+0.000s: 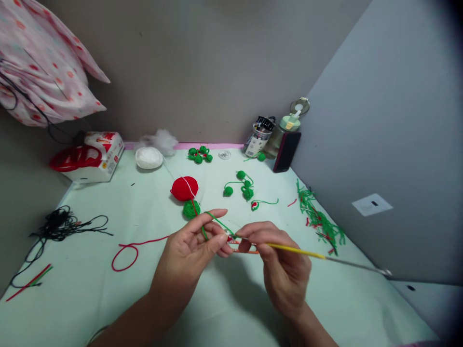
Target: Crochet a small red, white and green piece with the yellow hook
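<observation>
My left hand (186,253) pinches a small red and white crochet piece (230,238) between thumb and fingers. A strand of green yarn (221,223) runs over its raised index finger down to the piece. My right hand (285,270) is closed round a crochet hook (296,249) with a yellow grip, its tip at the piece and its long metal end pointing right. Below the hook, an orange loop-shaped item (249,251) shows by the right fingers, partly hidden. Just beyond the left hand sit a green yarn ball (191,209) and a red yarn ball (184,188).
Crocheted green balls (248,193) lie mid-table, with a green ring (199,155) behind. White yarn (148,158) and a tissue box (96,156) stand back left. Black cord (58,224) lies left, yarn scraps (321,221) right. A phone (287,152) leans near a bottle (290,123).
</observation>
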Tool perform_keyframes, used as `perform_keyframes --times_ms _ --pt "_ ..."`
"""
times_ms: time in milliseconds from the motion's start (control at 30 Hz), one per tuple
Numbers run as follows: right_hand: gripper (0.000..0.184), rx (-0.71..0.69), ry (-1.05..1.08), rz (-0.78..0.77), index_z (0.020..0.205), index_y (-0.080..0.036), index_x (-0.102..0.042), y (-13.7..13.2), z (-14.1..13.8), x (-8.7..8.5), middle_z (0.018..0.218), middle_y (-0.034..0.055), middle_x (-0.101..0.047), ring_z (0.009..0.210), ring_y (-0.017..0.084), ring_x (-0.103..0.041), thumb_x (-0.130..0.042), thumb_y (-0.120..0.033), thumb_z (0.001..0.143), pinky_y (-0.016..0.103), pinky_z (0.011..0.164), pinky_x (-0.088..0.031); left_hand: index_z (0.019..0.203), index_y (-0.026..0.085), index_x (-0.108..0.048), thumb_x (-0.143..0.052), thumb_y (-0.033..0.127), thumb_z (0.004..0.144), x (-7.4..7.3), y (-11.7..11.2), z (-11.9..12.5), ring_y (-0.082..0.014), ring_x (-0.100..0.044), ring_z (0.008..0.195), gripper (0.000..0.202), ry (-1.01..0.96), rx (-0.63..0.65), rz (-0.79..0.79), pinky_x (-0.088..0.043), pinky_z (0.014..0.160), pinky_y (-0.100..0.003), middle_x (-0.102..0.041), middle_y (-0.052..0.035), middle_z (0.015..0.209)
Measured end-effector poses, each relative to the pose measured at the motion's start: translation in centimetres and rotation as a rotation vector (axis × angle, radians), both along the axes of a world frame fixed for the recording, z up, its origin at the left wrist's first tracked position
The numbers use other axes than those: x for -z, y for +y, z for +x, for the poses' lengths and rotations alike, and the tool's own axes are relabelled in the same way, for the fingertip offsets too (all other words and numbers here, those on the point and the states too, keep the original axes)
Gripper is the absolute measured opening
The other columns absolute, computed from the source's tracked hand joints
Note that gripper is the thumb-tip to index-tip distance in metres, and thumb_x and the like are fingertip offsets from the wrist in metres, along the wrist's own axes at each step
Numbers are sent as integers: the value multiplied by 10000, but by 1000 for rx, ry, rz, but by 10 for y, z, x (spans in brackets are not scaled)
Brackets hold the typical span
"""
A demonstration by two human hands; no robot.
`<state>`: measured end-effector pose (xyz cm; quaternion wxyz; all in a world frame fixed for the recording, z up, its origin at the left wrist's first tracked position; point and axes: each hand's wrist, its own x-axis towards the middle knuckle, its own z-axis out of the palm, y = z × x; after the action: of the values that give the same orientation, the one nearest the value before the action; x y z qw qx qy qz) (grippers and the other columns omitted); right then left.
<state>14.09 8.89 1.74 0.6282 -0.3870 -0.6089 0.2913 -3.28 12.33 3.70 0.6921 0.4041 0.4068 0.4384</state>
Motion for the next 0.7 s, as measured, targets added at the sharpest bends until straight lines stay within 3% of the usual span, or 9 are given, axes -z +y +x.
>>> perform_keyframes --times_ms 200,367,500,600,700 --pt "283 30 -253 113 1148 -257 -771 -5 1 -1 1021 77 -796 972 200 -763 -559 -110 1032 321 777 -646 1198 227 -750 -828 304 871 -1 -4 2 -147 -714 717 344 25 15 -17 -615 738 -267 -684 31 790" --pt "200 121 -273 193 1069 -261 -789 -4 -8 -6 923 62 -790 830 182 -779 -634 -148 1013 270 662 -641 1244 215 -727 -824 302 872 4 -6 5 -143 -700 712 395 -30 54 -20 -609 734 -268 -682 38 757" --pt "214 96 -186 184 1066 -251 -801 0 -8 -5 914 66 -797 851 186 -769 -608 -165 1030 281 694 -636 1283 211 -709 -838 314 863 8 -6 4 -138 -687 705 451 -35 71 -35 -593 724 -262 -670 41 741" --pt "189 -2 -22 56 1051 -256 -802 4 -3 1 927 56 -799 896 185 -748 -625 -193 1027 290 744 -626 1229 212 -740 -871 345 824 8 -5 2 -111 -617 641 447 -10 48 -20 -546 650 -236 -636 45 741" --pt "151 -70 127 -55 1001 -269 -797 8 1 6 945 41 -795 867 166 -725 -650 -239 1022 263 712 -603 1172 220 -776 -808 417 881 6 -4 -1 -79 -501 599 352 67 -30 48 -466 585 -214 -594 38 777"
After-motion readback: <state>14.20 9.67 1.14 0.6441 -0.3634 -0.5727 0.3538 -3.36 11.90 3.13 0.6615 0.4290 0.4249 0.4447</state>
